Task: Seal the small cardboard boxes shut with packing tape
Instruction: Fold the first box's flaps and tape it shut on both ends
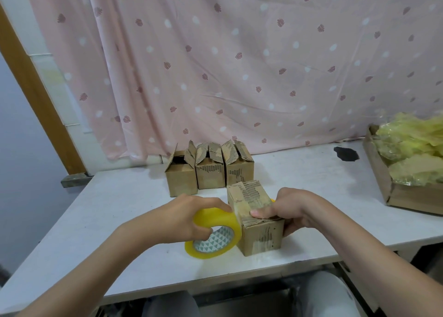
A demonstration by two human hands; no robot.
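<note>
Fingers [217, 207] of the left hand [189, 216] curled over a yellow tape roll [213, 232] pressed against the nine o'clock side of a small closed box [257, 220] at the near middle of the table [119, 208]. At three o'clock, the right hand [291, 208] clamped that box, thumb flat across its top seam. Three open-flapped boxes [209, 170] waited at twelve o'clock. Light, worn corrugated card probably crushes easily; holding it by the side walls looked safest

Left grip [191, 217] and right grip [287, 208] both clenched
</note>
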